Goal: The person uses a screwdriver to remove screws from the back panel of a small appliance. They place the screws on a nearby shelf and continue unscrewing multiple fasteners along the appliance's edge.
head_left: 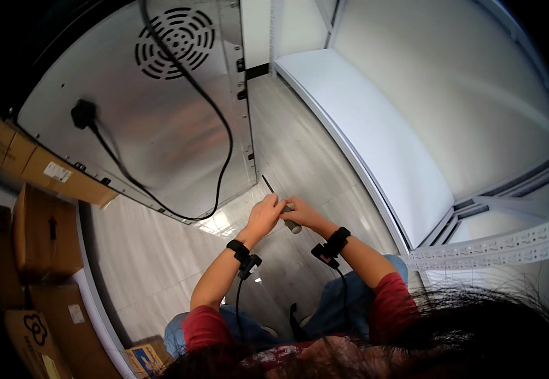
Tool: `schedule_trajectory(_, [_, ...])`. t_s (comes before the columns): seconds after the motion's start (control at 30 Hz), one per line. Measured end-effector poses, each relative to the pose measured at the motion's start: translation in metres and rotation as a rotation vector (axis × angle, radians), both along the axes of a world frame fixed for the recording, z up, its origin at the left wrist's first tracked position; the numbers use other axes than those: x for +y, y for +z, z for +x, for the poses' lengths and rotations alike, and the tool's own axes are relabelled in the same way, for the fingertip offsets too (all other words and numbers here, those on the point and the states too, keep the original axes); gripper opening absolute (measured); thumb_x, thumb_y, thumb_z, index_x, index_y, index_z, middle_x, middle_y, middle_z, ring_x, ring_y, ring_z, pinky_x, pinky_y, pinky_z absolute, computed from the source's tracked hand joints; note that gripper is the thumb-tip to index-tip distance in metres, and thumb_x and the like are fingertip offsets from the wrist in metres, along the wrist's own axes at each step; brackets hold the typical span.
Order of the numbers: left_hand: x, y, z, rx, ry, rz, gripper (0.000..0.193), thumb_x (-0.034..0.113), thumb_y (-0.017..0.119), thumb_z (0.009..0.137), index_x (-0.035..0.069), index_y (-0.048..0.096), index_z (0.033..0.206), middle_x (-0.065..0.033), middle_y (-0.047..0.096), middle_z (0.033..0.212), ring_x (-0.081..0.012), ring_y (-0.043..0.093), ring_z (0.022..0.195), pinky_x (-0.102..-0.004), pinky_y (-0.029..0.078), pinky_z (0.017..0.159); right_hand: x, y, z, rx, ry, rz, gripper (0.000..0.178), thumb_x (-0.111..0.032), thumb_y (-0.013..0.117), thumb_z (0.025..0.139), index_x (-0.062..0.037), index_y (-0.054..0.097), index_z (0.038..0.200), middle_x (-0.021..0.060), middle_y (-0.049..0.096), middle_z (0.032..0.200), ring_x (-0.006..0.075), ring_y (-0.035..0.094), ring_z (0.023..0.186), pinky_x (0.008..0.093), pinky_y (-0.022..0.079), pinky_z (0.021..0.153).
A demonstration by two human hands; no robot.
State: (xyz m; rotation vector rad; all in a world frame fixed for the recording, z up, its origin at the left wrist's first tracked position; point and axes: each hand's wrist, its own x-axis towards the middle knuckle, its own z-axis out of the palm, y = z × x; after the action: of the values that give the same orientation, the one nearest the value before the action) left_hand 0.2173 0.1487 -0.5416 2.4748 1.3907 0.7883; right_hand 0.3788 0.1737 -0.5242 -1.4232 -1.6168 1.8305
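A screwdriver with a grey handle is held between my two hands, its thin dark shaft pointing up and away toward the metal cabinet. My left hand closes round it near where the shaft meets the handle. Against it, my right hand has its fingers curled on the handle, whose rounded butt sticks out below. Part of the handle is hidden by the fingers. Just beyond stands the metal cabinet, its panel carrying a round vent. The screwdriver tip appears apart from the cabinet's lower corner.
A black power cable loops down the cabinet, its plug resting against the panel. Cardboard boxes line the left side. White metal shelving runs along the right. Black straps with cables circle my wrists.
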Motion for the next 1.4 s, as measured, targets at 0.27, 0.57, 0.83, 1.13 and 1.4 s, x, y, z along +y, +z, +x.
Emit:
schedule_trajectory(0.27, [-0.067,-0.016,-0.061,-0.244,0.499,-0.299,0.018,0.000,0.049,0.071,0.000,0.046,0.089,-0.0203,0.053,0.089,-0.0386,0.053,0.085,-0.0458,0.045,0.068,-0.045,-0.034,-0.058,-0.096,0.208,-0.234,0.037,-0.008,0.057,0.075,0.0052,0.042,0.106,0.0116,0.055,0.078,0.0171,0.057,0.061,0.0297,0.047,0.053])
schedule_trajectory(0.57, [-0.101,-0.106,-0.149,-0.480,0.837,-0.478,0.015,0.001,0.043,0.077,-0.001,0.053,0.088,-0.0227,0.060,0.076,-0.0394,0.059,0.074,-0.0416,0.047,0.066,-0.095,-0.038,-0.106,-0.245,0.364,-0.168,0.033,-0.010,0.059,0.075,0.0037,0.047,0.102,0.0111,0.057,0.078,0.0175,0.059,0.062,0.0328,0.048,0.055])
schedule_trajectory(0.83, [-0.086,-0.082,-0.181,-0.852,0.702,-0.792,0.016,0.003,0.040,0.082,-0.001,0.054,0.088,-0.0107,0.059,0.071,-0.0190,0.059,0.067,-0.0297,0.046,0.055,-0.128,-0.001,-0.160,-0.297,0.163,-0.065,0.045,-0.014,0.062,0.075,0.0016,0.044,0.113,0.0120,0.059,0.082,0.0181,0.059,0.067,0.0328,0.048,0.058])
schedule_trajectory(1.13, [-0.119,-0.084,-0.225,-1.341,0.553,-0.694,0.021,-0.011,0.035,0.080,-0.004,0.051,0.092,-0.0115,0.057,0.086,-0.0186,0.059,0.071,-0.0282,0.051,0.070,-0.163,0.018,-0.181,-0.219,0.063,-0.175,0.048,-0.014,0.062,0.078,0.0006,0.041,0.119,0.0105,0.058,0.084,0.0169,0.057,0.070,0.0310,0.047,0.061])
schedule_trajectory(1.4, [-0.121,-0.072,-0.224,-1.299,0.508,-0.630,0.012,-0.002,0.041,0.087,-0.002,0.052,0.091,-0.0057,0.056,0.079,-0.0142,0.058,0.070,-0.0257,0.049,0.069,-0.166,-0.005,-0.183,-0.171,0.156,-0.049,0.051,-0.022,0.062,0.078,-0.0017,0.041,0.120,0.0135,0.059,0.084,0.0206,0.059,0.070,0.0336,0.047,0.059])
